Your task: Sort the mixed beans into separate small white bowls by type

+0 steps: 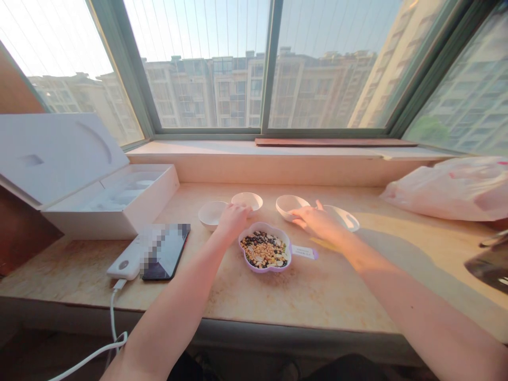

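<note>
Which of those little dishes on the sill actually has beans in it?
The purple flower-shaped dish, nearest the person. It holds mixed dark and pale beans; the white bowls behind it are round and show nothing inside.

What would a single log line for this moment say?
left hand: curled, beside bean bowl | right hand: open, by white bowl | nearby: phone, white box

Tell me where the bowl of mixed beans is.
In the head view, the bowl of mixed beans sits midway along the counter, between the left hand and right hand, slightly nearer the person, a phone to its left.
</note>
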The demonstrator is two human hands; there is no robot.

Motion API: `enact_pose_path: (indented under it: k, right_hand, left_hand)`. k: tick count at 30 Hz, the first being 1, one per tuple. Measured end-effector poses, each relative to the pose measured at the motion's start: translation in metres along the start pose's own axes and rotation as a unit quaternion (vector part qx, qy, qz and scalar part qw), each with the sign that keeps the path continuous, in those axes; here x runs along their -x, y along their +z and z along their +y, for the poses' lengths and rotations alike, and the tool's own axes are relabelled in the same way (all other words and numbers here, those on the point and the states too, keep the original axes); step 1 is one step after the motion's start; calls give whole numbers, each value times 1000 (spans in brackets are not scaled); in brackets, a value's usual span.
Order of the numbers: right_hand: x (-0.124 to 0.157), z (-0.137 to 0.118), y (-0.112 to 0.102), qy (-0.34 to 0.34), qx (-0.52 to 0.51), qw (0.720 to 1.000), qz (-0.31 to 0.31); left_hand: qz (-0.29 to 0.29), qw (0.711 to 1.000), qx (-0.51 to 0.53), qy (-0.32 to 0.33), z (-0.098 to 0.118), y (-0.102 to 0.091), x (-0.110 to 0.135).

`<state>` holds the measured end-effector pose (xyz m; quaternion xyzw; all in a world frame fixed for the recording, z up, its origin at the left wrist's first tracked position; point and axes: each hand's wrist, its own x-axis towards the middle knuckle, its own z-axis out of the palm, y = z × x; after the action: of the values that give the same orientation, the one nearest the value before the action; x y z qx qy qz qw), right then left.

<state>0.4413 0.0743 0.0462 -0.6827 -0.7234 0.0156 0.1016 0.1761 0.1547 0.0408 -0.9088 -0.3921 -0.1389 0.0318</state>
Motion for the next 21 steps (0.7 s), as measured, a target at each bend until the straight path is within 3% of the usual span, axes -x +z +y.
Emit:
enact_pose_path:
  k: [6, 10, 14, 17, 21]
  right_hand:
    - [-23, -15, 13, -36, 41, 998, -9]
    - [-19, -12, 8, -40, 25, 998, 39]
    - [5, 16, 1, 68, 50, 990, 109]
    - [26, 36, 3, 164, 72, 981, 70]
    - [40, 33, 3, 173, 96, 980, 0]
  left_hand:
    - [-3, 1000, -10, -10, 5, 1, 0]
    - [0, 1000, -12, -14, 6, -1, 1]
    - [0, 1000, -7, -26, 7, -1, 1]
    - [-4, 999, -6, -36, 8, -2, 0]
    - [-10, 999, -13, -35, 9, -4, 0]
